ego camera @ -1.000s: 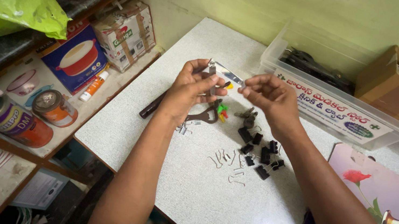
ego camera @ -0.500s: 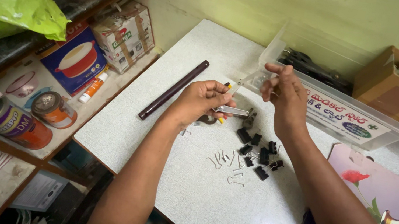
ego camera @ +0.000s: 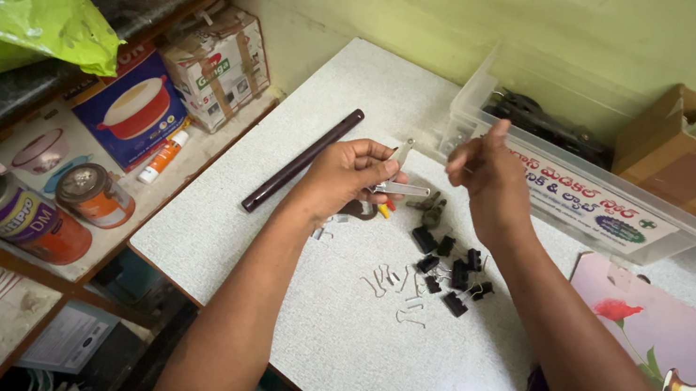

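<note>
Left hand (ego camera: 350, 175) curled, pinching a small metal strip (ego camera: 400, 189) above the desk (ego camera: 323, 334), right hand (ego camera: 487, 174) raised, fingers pinched together, black clips (ego camera: 449, 271) scattered just below, dark rod (ego camera: 302, 160) beside the left wrist.

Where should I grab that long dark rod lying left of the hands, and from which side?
Probably at the middle of the dark rod, from straight above, fingers pinching across its narrow width. It lies flat and diagonal on the bare white table, clear along its length. The left hand sits close beside its upper half, so the lower half, towards the table edge, looks freer.
</note>
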